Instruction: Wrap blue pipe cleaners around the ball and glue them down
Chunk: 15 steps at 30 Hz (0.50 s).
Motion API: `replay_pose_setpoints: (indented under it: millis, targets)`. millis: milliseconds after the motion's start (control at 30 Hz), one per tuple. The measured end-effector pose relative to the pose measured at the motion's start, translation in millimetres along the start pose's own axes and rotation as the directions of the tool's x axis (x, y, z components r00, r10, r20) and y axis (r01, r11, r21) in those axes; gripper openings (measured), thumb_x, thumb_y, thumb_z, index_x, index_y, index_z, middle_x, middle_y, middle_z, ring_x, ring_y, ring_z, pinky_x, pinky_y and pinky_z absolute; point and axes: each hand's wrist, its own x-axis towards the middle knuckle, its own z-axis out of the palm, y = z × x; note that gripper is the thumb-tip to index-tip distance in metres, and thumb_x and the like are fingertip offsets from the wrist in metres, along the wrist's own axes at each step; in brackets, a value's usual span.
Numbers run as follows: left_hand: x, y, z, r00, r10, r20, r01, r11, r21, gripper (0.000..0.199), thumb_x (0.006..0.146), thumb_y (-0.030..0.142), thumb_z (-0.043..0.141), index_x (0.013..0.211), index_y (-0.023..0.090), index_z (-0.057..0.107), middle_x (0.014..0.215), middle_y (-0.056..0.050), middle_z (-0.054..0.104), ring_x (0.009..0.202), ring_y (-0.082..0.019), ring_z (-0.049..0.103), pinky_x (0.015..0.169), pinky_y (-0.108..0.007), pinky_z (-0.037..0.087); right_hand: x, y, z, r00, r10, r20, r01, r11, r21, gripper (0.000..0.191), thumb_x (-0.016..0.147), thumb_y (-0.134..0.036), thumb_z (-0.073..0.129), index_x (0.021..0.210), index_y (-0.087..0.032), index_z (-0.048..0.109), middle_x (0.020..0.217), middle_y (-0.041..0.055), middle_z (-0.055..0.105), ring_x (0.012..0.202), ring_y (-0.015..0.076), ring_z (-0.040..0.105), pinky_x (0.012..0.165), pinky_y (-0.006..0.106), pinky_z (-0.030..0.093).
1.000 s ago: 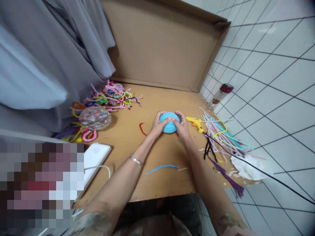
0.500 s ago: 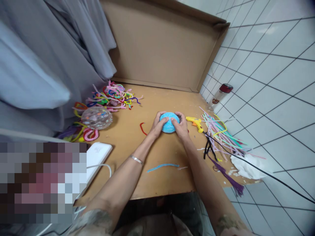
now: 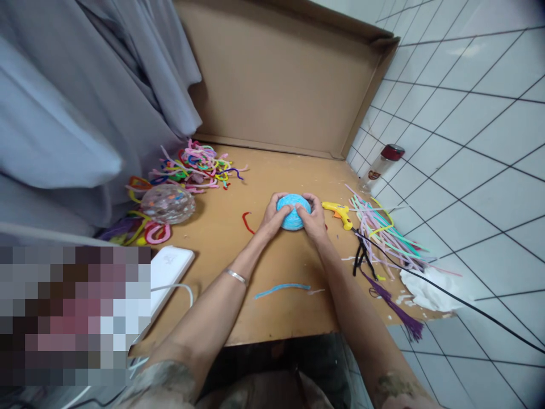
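Note:
Between both hands is a round blue ball-like piece point(image 3: 293, 212) with a coiled, fuzzy surface. My left hand point(image 3: 274, 218) closes around its left side, thumb pressed on the near face. Gripping the other side is my right hand point(image 3: 313, 219), its thumb close to the left one. The far side of the blue ball is hidden. A red pipe cleaner point(image 3: 247, 222) lies to the left of my hands. Nearer to me lies a straight blue pipe cleaner point(image 3: 283, 289). A yellow glue gun point(image 3: 337, 213) rests just right of my right hand.
Pipe cleaners point(image 3: 383, 227) lie heaped at the right, beside a purple tassel point(image 3: 398, 312) and white tissue point(image 3: 428, 289). A bottle point(image 3: 381, 167) stands by the tiled wall. At left are tangled pipe cleaners point(image 3: 200, 165), a clear bowl point(image 3: 168, 204) and a white box-like device point(image 3: 170, 267).

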Motion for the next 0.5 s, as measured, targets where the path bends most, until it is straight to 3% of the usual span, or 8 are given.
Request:
replay_pose_setpoints:
  millis: [367, 500]
  targets:
    - [0.7, 0.9, 1.8, 0.999, 0.012, -0.038, -0.011, 0.999, 0.037, 0.041, 0.071, 0.037, 0.063, 0.106, 0.017, 0.056, 0.109, -0.007, 0.064, 0.104, -0.023, 0.059, 0.096, -0.037, 0.046, 1.2, 4.8, -0.7, 1.000, 0.001, 0.017, -0.001, 0.999, 0.041, 0.042, 0.066, -0.041, 0.065, 0.102, -0.021, 0.055, 0.106, 0.0067, 0.059, 0.097, 0.0209, 0.056, 0.092, 0.040, 0.046]
    - [0.2, 1.3, 0.5, 1.000, -0.012, 0.004, 0.012, 1.000, -0.008, 0.040, 0.074, 0.039, 0.058, 0.107, 0.018, 0.056, 0.108, -0.006, 0.064, 0.103, -0.023, 0.059, 0.094, -0.037, 0.046, -0.1, 2.4, -0.5, 1.000, 0.002, -0.001, -0.002, 0.999, 0.046, 0.042, 0.066, -0.041, 0.065, 0.102, -0.021, 0.055, 0.106, 0.0069, 0.059, 0.097, 0.0209, 0.056, 0.092, 0.040, 0.046]
